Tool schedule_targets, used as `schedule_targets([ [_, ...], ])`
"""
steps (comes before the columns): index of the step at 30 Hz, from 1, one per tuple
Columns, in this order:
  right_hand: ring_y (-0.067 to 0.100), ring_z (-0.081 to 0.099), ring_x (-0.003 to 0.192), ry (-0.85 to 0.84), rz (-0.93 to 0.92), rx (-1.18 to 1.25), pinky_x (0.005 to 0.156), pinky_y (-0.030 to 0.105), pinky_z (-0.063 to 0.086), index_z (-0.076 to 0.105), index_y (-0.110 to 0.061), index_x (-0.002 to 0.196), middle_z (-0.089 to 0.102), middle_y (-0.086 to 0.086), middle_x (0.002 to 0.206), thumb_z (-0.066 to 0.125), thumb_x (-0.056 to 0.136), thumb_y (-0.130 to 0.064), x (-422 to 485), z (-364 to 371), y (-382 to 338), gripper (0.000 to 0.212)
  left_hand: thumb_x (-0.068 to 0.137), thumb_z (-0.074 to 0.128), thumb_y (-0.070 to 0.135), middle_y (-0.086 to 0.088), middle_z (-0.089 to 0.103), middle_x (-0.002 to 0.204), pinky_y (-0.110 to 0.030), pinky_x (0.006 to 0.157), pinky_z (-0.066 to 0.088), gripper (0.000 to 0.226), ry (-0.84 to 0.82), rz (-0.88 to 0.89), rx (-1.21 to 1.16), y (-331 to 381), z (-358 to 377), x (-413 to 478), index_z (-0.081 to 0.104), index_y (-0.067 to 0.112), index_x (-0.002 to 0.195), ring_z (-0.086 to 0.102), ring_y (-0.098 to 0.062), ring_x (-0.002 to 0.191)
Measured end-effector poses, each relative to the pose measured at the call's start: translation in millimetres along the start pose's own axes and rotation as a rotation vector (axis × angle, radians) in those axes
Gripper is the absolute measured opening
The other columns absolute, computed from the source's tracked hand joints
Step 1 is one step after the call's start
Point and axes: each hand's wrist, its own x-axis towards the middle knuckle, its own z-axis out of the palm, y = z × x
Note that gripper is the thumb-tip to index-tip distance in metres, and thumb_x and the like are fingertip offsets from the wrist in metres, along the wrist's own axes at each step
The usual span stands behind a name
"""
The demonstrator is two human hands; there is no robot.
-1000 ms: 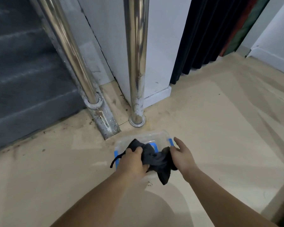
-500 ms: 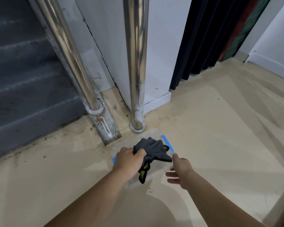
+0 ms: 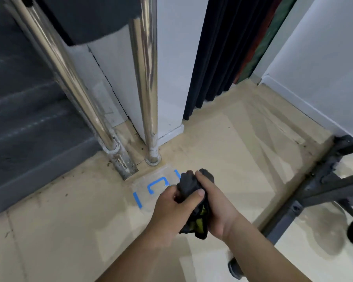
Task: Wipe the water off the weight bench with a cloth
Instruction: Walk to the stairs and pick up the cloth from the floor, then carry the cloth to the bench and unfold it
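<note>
A dark grey cloth (image 3: 189, 183) with a yellow-green patch is bunched between both hands, lifted above the floor. My left hand (image 3: 173, 204) grips its near side with the thumb curled over the top. My right hand (image 3: 216, 202) wraps round its far side from the right. Below and behind them on the floor sits a clear plastic box (image 3: 151, 184) with blue clips. A black metal frame (image 3: 314, 192), probably the weight bench's legs, stands at the right edge; its padded top is out of view.
Two steel railing posts (image 3: 147, 82) rise from the floor just behind the box, beside grey stairs (image 3: 25, 110). A white wall corner and a dark curtain (image 3: 216, 58) stand beyond. Beige floor spreads between the hands and the frame.
The cloth has come up out of the plastic box. My right hand, open beside the box half a second ago, now grips the cloth too. The view has swung right, showing the black frame.
</note>
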Motion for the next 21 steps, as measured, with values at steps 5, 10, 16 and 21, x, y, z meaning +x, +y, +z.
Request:
schedule_targets([
  [5, 0.030, 0.077, 0.104, 0.125, -0.230, 0.059, 0.076, 0.038, 0.063, 0.068, -0.010, 0.129, 0.078, 0.016, 0.115, 0.063, 0.101, -0.027, -166.1, 31.9, -42.3, 0.033, 0.058, 0.086, 0.063, 0.011, 0.074, 0.094, -0.032, 0.082, 0.060, 0.061, -0.165, -0.005, 0.309, 94.1, -5.2, -136.8, 0.060, 0.028, 0.100, 0.072, -0.002, 0.084],
  [10, 0.018, 0.078, 0.102, 0.209, -0.360, -0.022, 0.084, 0.035, 0.062, 0.067, -0.017, 0.122, 0.081, 0.005, 0.110, 0.059, 0.103, -0.037, -317.0, 59.4, -54.2, 0.029, 0.062, 0.078, 0.068, 0.014, 0.072, 0.092, -0.032, 0.079, 0.058, 0.054, -0.252, 0.150, 0.527, 161.3, -4.6, -248.9, 0.058, 0.034, 0.098, 0.069, -0.002, 0.085],
  [16, 0.029, 0.074, 0.109, 0.306, -0.436, 0.011, 0.102, 0.045, 0.057, 0.069, -0.010, 0.121, 0.078, 0.015, 0.115, 0.075, 0.093, -0.029, -473.4, 43.6, -19.7, 0.034, 0.098, 0.055, 0.052, 0.004, 0.061, 0.089, -0.032, 0.072, 0.052, 0.031, -0.487, 0.337, 0.607, 197.1, 15.7, -368.3, 0.063, 0.025, 0.085, 0.063, -0.011, 0.079],
  [21, 0.032, 0.076, 0.106, 0.445, -0.525, 0.242, 0.101, 0.049, 0.057, 0.068, -0.004, 0.119, 0.078, 0.019, 0.112, 0.077, 0.092, -0.019, -596.1, -3.0, 62.1, 0.032, 0.095, 0.059, 0.053, 0.009, 0.067, 0.088, -0.030, 0.067, 0.050, 0.019, -0.481, 0.491, 0.639, 177.5, 69.0, -476.6, 0.054, 0.034, 0.094, 0.066, -0.005, 0.078],
])
